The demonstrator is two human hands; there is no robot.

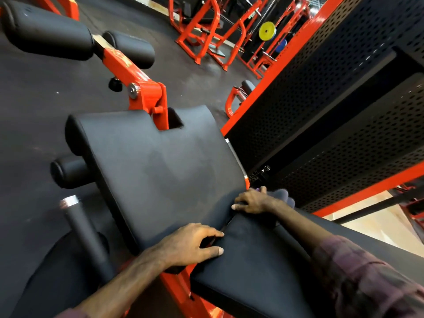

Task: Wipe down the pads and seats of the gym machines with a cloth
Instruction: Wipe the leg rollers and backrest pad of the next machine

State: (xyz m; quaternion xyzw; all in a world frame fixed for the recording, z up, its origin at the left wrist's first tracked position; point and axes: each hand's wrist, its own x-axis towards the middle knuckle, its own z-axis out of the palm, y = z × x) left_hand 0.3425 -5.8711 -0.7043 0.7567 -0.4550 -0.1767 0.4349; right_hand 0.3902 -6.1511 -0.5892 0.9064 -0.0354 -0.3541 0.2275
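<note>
Left hand (190, 245) and right hand (251, 201) down, fingers spread.

A yellow weight plate (267, 31) hangs among orange racks (202, 31) beyond.

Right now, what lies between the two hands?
In the head view, only black padding: the corner of the near pad and the seam where it meets the seat lie between the left hand and the right hand.

My right hand (251, 201) covers most of the cloth (283, 196), so only a dark, blurred bunch shows behind my fingers (238, 206). The back pad (241, 271) runs off the bottom edge.
</note>
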